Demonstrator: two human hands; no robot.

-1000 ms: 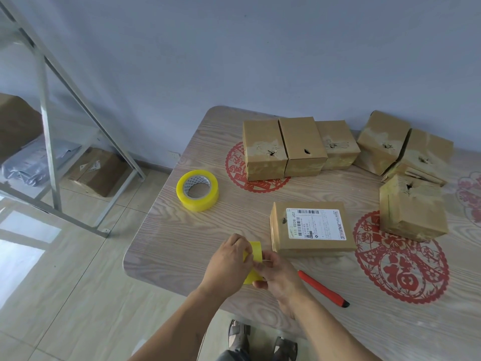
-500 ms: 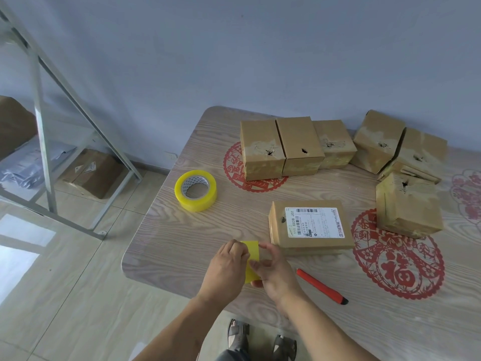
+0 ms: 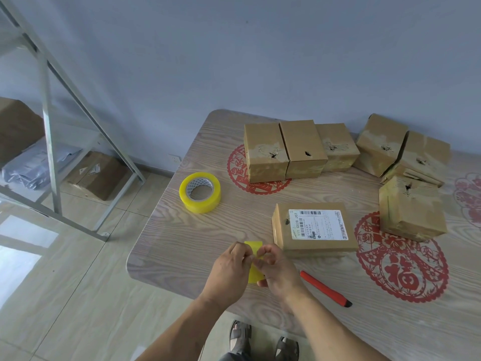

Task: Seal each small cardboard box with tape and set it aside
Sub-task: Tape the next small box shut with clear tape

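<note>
A small yellow piece of tape [image 3: 253,272] is held over the near left part of the wooden surface [image 3: 182,246], pinched between both hands. The left hand [image 3: 230,272] has its grip pressed on the left edge of the piece, the fingertips curled onto it; the right hand [image 3: 277,269] has its grip closed on the right edge, with the thumb and forefinger bent into a ring above it. The upper end of the piece is seen above the fingers and the lower end below them.

Just to the far right of the hands, a flat cardboard box with a white shipping label [image 3: 313,229] is laid on the surface, label upward. A red utility knife [image 3: 325,288] is laid near the right wrist, pointing to the near right. A roll of yellow tape [image 3: 200,192] is laid flat to the far left of the labelled box.

Three small cardboard boxes [image 3: 299,149] are set side by side along the far edge, touching one another. Three more boxes [image 3: 406,178] are grouped at the far right, two tilted against each other and one nearer. Red paper-cut patterns [image 3: 402,259] are seen on the surface. A metal rack [image 3: 49,131] stands on the floor at the left.
</note>
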